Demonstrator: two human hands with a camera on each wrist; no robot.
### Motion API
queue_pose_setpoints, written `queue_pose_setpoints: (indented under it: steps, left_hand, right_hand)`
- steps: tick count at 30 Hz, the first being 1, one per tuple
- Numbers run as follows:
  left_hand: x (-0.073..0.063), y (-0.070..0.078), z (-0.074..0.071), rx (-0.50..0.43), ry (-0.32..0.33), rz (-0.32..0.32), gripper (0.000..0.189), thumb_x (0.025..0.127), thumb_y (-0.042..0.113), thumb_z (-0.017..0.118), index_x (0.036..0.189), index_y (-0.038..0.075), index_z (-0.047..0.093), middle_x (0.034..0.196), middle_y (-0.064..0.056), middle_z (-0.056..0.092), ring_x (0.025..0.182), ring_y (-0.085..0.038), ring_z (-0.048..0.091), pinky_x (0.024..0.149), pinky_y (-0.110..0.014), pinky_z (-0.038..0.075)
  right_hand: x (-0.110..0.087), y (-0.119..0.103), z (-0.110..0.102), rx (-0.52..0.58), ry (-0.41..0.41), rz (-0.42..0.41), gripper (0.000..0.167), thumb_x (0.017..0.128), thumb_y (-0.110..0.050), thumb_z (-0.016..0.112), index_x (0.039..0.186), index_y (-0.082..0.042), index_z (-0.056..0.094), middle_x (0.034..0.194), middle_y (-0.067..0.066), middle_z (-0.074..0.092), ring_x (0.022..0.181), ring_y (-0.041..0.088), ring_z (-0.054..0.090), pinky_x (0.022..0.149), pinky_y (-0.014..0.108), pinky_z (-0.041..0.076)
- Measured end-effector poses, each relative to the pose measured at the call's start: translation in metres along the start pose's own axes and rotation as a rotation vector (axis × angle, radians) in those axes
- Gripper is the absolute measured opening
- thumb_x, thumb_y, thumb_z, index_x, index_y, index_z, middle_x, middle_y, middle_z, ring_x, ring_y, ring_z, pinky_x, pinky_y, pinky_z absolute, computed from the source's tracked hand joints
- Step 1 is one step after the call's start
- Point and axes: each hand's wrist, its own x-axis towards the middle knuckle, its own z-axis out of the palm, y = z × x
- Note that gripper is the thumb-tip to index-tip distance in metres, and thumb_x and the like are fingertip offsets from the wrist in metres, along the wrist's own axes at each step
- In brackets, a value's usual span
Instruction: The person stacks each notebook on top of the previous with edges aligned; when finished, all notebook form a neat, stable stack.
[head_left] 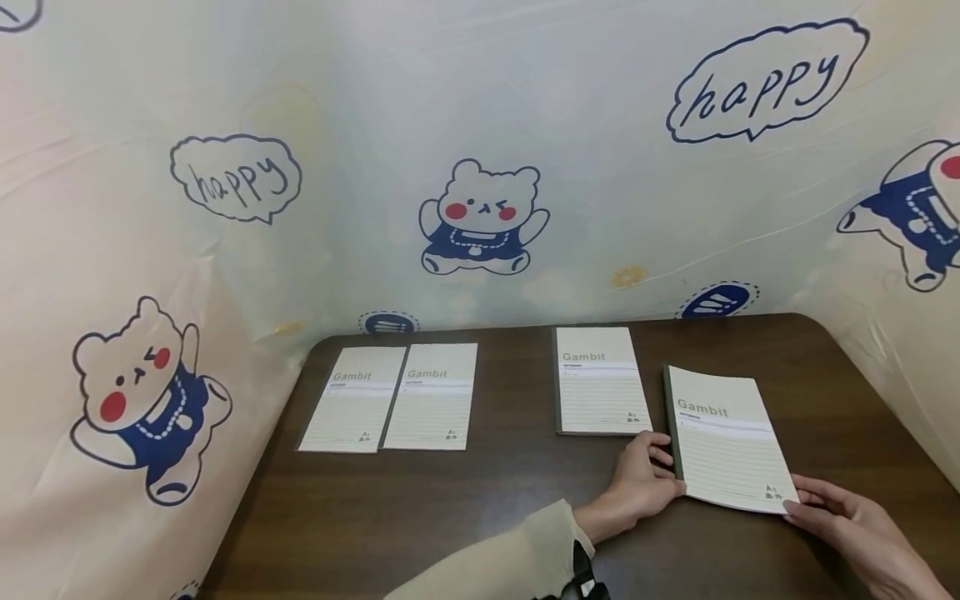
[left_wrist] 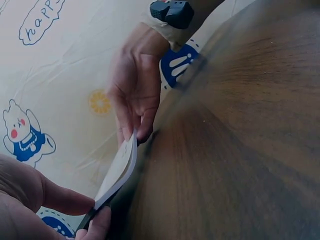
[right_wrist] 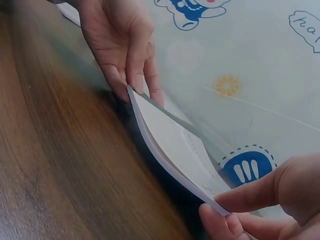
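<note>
A cream notebook [head_left: 723,442] with a dark spine and "Gambit" on its cover is held between both hands at the right of the table. My left hand [head_left: 637,483] pinches its lower left corner by the spine, thumb on the cover side. At the lower right corner my right hand [head_left: 855,529] pinches it between thumb and fingers. Both wrist views show the notebook [right_wrist: 175,140] bowed, its near edge raised above the table. Just left of it lies another matching notebook [head_left: 600,383], close to the left hand's fingertips.
Two more matching notebooks, one at far left [head_left: 352,400] and one beside it [head_left: 430,398], lie side by side on the brown wooden table [head_left: 360,517]. A printed curtain [head_left: 360,208] with bears and "happy" bubbles hangs behind and along the sides.
</note>
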Motion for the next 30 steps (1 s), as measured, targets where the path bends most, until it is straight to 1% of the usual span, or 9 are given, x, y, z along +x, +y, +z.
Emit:
queue_pose_setpoints:
  steps: [5, 11, 13, 16, 18, 19, 23, 27, 30]
  left_hand:
    - [0.000, 0.001, -0.010, 0.041, -0.007, 0.037, 0.055, 0.082, -0.006, 0.080, 0.129, 0.016, 0.062, 0.096, 0.008, 0.060, 0.076, 0.000, 0.059, 0.066, -0.020, 0.051]
    - [0.000, 0.004, -0.027, 0.153, 0.024, 0.153, 0.056, 0.085, -0.004, 0.076, 0.136, 0.014, 0.060, 0.104, 0.005, 0.061, 0.082, 0.002, 0.060, 0.070, -0.016, 0.051]
    - [0.003, 0.006, -0.035, 0.166, 0.039, 0.170, 0.057, 0.086, -0.005, 0.075, 0.137, 0.014, 0.060, 0.105, 0.004, 0.062, 0.084, 0.002, 0.060, 0.071, -0.015, 0.051]
    - [0.007, 0.008, -0.047, 0.169, 0.058, 0.177, 0.058, 0.085, -0.006, 0.075, 0.138, 0.013, 0.061, 0.106, 0.002, 0.063, 0.085, 0.001, 0.062, 0.071, -0.015, 0.052]
    - [0.009, 0.008, -0.058, 0.173, 0.064, 0.188, 0.058, 0.085, -0.006, 0.075, 0.138, 0.011, 0.061, 0.108, 0.000, 0.064, 0.086, -0.001, 0.063, 0.071, -0.015, 0.052]
    - [0.011, 0.007, -0.063, 0.173, 0.070, 0.195, 0.058, 0.085, -0.007, 0.075, 0.138, 0.011, 0.061, 0.108, -0.002, 0.064, 0.086, -0.001, 0.063, 0.071, -0.015, 0.052]
    - [0.015, 0.002, -0.084, 0.169, 0.088, 0.216, 0.058, 0.085, -0.008, 0.074, 0.139, 0.008, 0.062, 0.111, -0.006, 0.065, 0.088, -0.005, 0.065, 0.072, -0.016, 0.054]
    - [0.018, -0.004, -0.102, 0.159, 0.109, 0.208, 0.058, 0.085, -0.008, 0.073, 0.140, 0.007, 0.062, 0.112, -0.009, 0.066, 0.089, -0.009, 0.067, 0.073, -0.018, 0.055]
    - [0.019, -0.006, -0.116, 0.157, 0.140, 0.208, 0.059, 0.083, -0.008, 0.074, 0.139, 0.006, 0.063, 0.111, -0.011, 0.067, 0.089, -0.011, 0.068, 0.072, -0.020, 0.056]
  right_hand:
    - [0.001, -0.011, 0.005, -0.037, -0.006, -0.006, 0.084, 0.104, -0.041, 0.064, 0.158, 0.012, 0.026, 0.113, -0.022, 0.058, 0.093, -0.014, 0.052, 0.077, 0.014, 0.047]
    - [0.006, -0.023, 0.016, -0.015, 0.050, -0.116, 0.077, 0.104, -0.035, 0.066, 0.156, 0.010, 0.031, 0.106, -0.026, 0.056, 0.091, -0.010, 0.055, 0.075, 0.015, 0.049]
    - [0.010, -0.026, 0.022, 0.049, 0.062, -0.147, 0.063, 0.103, -0.031, 0.068, 0.152, -0.002, 0.044, 0.102, -0.027, 0.058, 0.089, -0.007, 0.058, 0.075, 0.016, 0.051]
    - [0.016, -0.033, 0.033, 0.182, 0.059, -0.204, 0.034, 0.101, -0.020, 0.071, 0.133, -0.024, 0.061, 0.099, -0.022, 0.063, 0.087, -0.003, 0.062, 0.074, 0.017, 0.054]
    - [0.022, -0.039, 0.041, 0.266, 0.051, -0.236, 0.029, 0.099, -0.013, 0.072, 0.119, -0.032, 0.063, 0.098, -0.018, 0.065, 0.086, -0.001, 0.064, 0.074, 0.017, 0.056]
    - [0.024, -0.043, 0.046, 0.299, 0.048, -0.253, 0.030, 0.098, -0.010, 0.073, 0.116, -0.033, 0.064, 0.098, -0.016, 0.066, 0.086, -0.001, 0.064, 0.074, 0.016, 0.057]
    - [0.034, -0.059, 0.062, 0.311, 0.041, -0.299, 0.032, 0.096, -0.007, 0.074, 0.124, -0.016, 0.063, 0.098, -0.012, 0.064, 0.086, 0.000, 0.064, 0.076, 0.016, 0.058]
    - [0.042, -0.074, 0.076, 0.233, 0.038, -0.328, 0.048, 0.096, -0.009, 0.075, 0.137, 0.004, 0.053, 0.101, -0.011, 0.063, 0.087, -0.001, 0.064, 0.077, 0.017, 0.058]
    - [0.048, -0.087, 0.087, 0.190, 0.027, -0.343, 0.057, 0.098, -0.011, 0.073, 0.143, 0.011, 0.045, 0.103, -0.008, 0.061, 0.088, -0.002, 0.064, 0.079, 0.018, 0.059]
